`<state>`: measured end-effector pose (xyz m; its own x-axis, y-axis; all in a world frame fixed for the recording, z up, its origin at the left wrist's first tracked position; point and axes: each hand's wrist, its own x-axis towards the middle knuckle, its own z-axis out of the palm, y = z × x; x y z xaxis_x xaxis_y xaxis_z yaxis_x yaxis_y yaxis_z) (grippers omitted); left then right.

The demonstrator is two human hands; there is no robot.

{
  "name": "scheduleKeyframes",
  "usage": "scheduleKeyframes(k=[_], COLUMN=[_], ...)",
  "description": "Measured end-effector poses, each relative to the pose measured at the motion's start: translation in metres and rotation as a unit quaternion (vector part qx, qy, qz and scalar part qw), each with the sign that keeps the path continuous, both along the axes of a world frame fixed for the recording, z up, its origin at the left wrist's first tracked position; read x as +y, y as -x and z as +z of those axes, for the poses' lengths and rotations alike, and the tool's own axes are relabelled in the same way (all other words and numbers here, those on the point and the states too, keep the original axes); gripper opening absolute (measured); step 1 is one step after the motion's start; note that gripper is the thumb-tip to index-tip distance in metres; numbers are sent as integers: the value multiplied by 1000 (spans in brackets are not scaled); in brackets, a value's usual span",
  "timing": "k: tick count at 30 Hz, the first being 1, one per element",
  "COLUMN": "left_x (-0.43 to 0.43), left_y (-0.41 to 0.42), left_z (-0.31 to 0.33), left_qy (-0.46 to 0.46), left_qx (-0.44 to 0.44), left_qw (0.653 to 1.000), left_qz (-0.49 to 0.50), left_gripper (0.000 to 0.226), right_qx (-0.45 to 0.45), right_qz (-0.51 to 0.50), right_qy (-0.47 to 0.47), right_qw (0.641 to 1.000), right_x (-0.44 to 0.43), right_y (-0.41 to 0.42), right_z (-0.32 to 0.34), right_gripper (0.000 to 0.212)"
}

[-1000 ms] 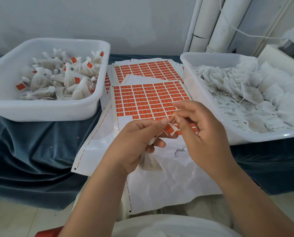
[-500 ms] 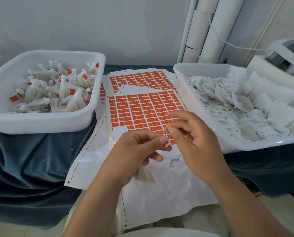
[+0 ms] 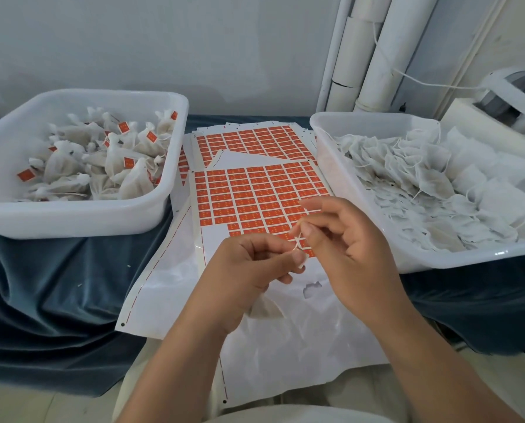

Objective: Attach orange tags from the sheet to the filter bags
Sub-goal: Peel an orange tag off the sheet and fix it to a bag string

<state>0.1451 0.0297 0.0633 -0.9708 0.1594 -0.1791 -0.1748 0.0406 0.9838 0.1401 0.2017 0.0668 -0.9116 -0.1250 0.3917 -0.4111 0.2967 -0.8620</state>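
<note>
A sheet of orange tags [image 3: 255,196] lies in the middle of the table, with several tags gone from its near rows. Over its near edge my left hand [image 3: 249,270] pinches the thin string [image 3: 296,239] of a filter bag [image 3: 266,309] that hangs below my palm. My right hand [image 3: 346,239] pinches the same string higher up, between thumb and forefinger. The left tub [image 3: 81,215] holds several bags with orange tags on them. The right tub [image 3: 331,141] holds several white bags without tags.
A second tag sheet [image 3: 249,141] lies behind the first. Spent white backing paper [image 3: 301,346] hangs over the table's near edge. A blue velvet cloth [image 3: 57,285] covers the table. White pipes [image 3: 377,50] run up the wall at the back right.
The camera has tipped down a little, so everything sits lower in the frame. My hands have drawn slightly apart and the string now shows between them. An orange tag seen at my fingertips a second ago is out of sight.
</note>
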Motion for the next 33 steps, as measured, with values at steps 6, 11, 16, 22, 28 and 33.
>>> scheduleKeyframes(k=[6, 11, 16, 22, 28, 33], left_x=[9, 11, 5, 1, 5, 11], left_y=[-4, -5, 1, 4, 2, -1], left_z=[-2, -6, -6, -7, -9, -5], left_qy=[-28, -72, -124, -143, -21, -70], left_qx=[22, 30, -26, -50, 47, -7], left_qw=[998, 993, 991, 988, 995, 994], left_qz=[53, 83, 45, 22, 83, 82], left_gripper=[6, 14, 18, 20, 13, 21], right_qx=[-84, -128, -84, -86, -96, -131], right_qz=[-16, 32, 52, 37, 28, 37], right_qy=[83, -73, -92, -100, -103, -77], right_qw=[993, 989, 991, 991, 990, 988], right_x=[1, 1, 1, 6, 1, 2], right_y=[2, 1, 2, 3, 4, 5], right_z=[4, 2, 4, -1, -5, -6], right_gripper=[23, 34, 29, 22, 25, 30])
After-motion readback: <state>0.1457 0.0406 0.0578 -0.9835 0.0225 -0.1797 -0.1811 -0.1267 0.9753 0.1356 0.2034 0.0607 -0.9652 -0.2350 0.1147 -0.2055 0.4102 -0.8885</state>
